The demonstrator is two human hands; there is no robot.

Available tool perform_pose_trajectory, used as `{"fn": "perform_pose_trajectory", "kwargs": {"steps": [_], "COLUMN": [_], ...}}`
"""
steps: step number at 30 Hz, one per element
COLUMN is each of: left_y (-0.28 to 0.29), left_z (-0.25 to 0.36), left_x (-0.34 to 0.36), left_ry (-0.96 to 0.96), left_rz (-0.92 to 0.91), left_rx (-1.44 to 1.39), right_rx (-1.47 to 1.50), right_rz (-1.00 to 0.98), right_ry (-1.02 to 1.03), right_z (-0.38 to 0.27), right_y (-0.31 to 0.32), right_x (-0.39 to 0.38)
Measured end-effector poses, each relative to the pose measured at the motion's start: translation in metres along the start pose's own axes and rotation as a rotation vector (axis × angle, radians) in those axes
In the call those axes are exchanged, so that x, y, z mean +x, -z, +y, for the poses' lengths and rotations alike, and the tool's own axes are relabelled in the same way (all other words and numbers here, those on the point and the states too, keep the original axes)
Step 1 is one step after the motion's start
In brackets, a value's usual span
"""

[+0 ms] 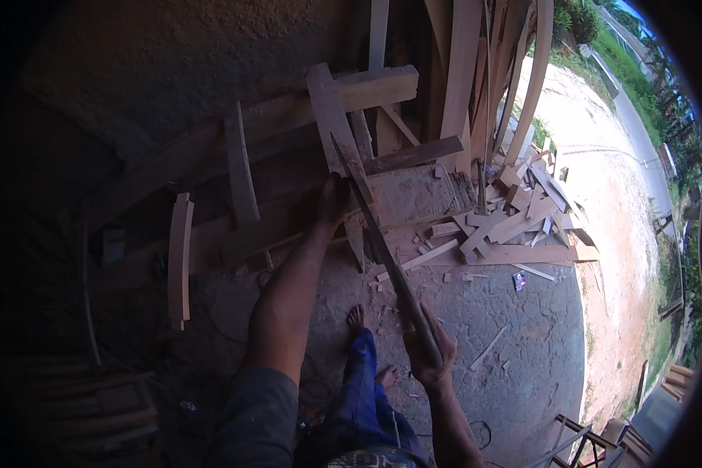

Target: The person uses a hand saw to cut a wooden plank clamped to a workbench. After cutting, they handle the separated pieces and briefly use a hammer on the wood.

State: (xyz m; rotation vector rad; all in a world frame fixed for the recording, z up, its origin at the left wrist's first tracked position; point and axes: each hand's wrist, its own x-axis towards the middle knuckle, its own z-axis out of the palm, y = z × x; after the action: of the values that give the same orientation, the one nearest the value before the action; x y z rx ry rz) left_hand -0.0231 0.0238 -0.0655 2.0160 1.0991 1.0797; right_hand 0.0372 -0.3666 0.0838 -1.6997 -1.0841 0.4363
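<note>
My right hand [429, 345] is wrapped round the handle end of a long handsaw [388, 253]. The saw slants up and to the left, its narrow far end lying over a wooden board [329, 109]. That board rests across a workbench [409, 193] and a thick timber beam [378, 88]. My left hand [335, 196] grips the board's left edge, close beside the saw blade; its fingers are partly in shadow. A short dark plank [413, 156] lies on the bench to the right of the blade.
Offcuts [515, 207] are heaped right of the bench. Tall planks [464, 78] lean behind it. Wood pieces [179, 261] sit at the left in shadow. A small packet [520, 281] and wood slivers lie on the concrete floor [522, 343], near my bare feet.
</note>
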Motion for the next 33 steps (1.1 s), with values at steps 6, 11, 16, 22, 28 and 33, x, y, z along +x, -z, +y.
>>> {"fn": "perform_pose_trajectory", "kwargs": {"steps": [6, 11, 16, 22, 28, 33], "left_y": [0.0, -0.013, -0.007, 0.016, 0.002, 0.027], "left_z": [0.011, -0.051, -0.052, 0.036, 0.025, 0.041], "left_x": [-0.001, 0.002, 0.0, -0.002, 0.001, -0.002], "left_ry": [-0.048, -0.279, -0.211, -0.061, -0.013, -0.072], "left_rz": [-0.019, 0.013, -0.006, -0.105, 0.006, -0.095], "left_rx": [0.163, 0.433, 0.365, 0.301, 0.106, 0.316], "right_rx": [-0.188, -0.025, 0.008, -0.118, 0.055, -0.015], "right_rz": [0.057, -0.019, -0.03, 0.013, -0.035, -0.01], "right_ry": [0.171, -0.02, 0.01, 0.098, -0.099, 0.041], "right_z": [0.001, -0.006, 0.007, 0.006, 0.01, 0.009], "right_y": [0.029, -0.006, -0.002, 0.031, -0.013, 0.035], "right_x": [-0.049, 0.012, -0.005, -0.064, 0.024, -0.075]}}
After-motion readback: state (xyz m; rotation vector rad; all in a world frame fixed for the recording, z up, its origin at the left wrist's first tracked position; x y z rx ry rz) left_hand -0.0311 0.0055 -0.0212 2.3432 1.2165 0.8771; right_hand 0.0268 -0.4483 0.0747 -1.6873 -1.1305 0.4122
